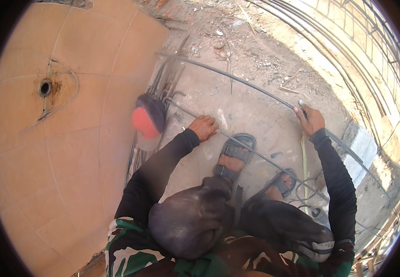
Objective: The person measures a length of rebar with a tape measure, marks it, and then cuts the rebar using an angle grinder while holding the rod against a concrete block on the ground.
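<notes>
My left hand (pixel 203 128) is closed around a thin steel rod (pixel 264 158), which slants across the ground from the upper left to the lower right, passing over my sandaled feet. The rod's far left end looks bent, beside a bundle of bars. Farther off and to the right, my right hand (pixel 310 121) has its thumb and fingers closed on a longer dark steel bar (pixel 237 79). That bar runs on past the hand toward the right. Part of each grip is hidden by the fingers.
A red and dark cap (pixel 147 121) lies by more rods (pixel 164 81) at the edge of orange tiles (pixel 80 106) with a drain hole (pixel 45 87). Right of my feet are a yellowish strip (pixel 304 161) and a corded tool (pixel 320 216). A pale block (pixel 360 141) and rebar frames (pixel 370 27) stand beyond.
</notes>
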Motion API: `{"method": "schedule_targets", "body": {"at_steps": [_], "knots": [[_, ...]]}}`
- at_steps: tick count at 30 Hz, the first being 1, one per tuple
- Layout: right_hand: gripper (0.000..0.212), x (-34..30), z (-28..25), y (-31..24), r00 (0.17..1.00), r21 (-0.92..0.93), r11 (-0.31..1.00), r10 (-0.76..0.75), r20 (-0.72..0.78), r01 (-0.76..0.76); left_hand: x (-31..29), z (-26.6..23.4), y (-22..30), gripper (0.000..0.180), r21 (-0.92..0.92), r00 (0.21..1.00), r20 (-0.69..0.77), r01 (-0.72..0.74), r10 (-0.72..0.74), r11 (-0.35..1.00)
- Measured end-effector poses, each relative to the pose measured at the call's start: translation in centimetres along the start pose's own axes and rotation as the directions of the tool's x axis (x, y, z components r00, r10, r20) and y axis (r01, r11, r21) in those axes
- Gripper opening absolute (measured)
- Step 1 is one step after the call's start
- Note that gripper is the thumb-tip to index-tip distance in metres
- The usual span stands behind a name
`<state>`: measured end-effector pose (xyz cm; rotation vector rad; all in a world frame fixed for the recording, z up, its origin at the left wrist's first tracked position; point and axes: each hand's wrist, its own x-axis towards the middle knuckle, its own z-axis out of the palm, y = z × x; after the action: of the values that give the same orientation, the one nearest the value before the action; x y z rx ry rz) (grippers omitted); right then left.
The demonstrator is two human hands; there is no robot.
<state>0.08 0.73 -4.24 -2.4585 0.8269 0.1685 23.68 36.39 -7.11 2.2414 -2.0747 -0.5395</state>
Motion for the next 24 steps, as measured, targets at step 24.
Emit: {"method": "schedule_targets", "body": {"at_steps": [24], "knots": [[0.053,-2.9,-4.9,5.0,0.991,0.076,0.997,0.019,-0.133,-0.009,3.0,-4.9,5.8,0.028,-0.132,0.978,-0.14,-0.172,0.153,0.976]]}}
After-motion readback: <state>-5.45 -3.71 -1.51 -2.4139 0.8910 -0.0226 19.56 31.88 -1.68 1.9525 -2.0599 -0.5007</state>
